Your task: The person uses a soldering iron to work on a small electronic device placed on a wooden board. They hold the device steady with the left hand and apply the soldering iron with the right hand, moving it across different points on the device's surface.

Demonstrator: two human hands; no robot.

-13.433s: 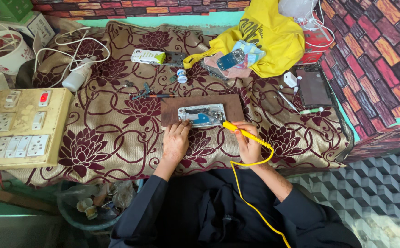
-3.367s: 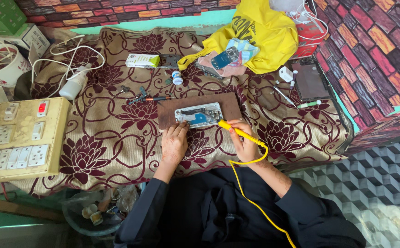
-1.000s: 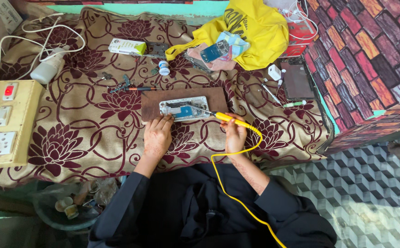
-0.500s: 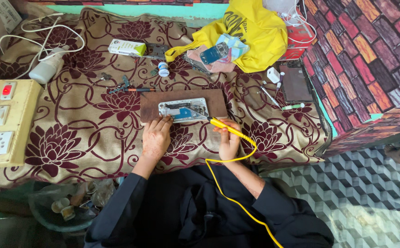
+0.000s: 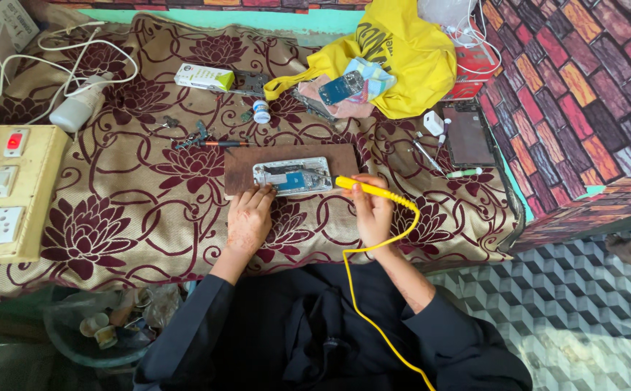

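Now: right hand (image 5: 373, 213) clamps yellow soldering iron (image 5: 362, 187), tip back at opened phone (image 5: 291, 176); left hand (image 5: 249, 216) steadies board (image 5: 239, 168), fingers together.

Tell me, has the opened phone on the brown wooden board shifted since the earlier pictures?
No. The opened phone lies in the same spot, centred on the brown wooden board; only the head camera's framing changed.
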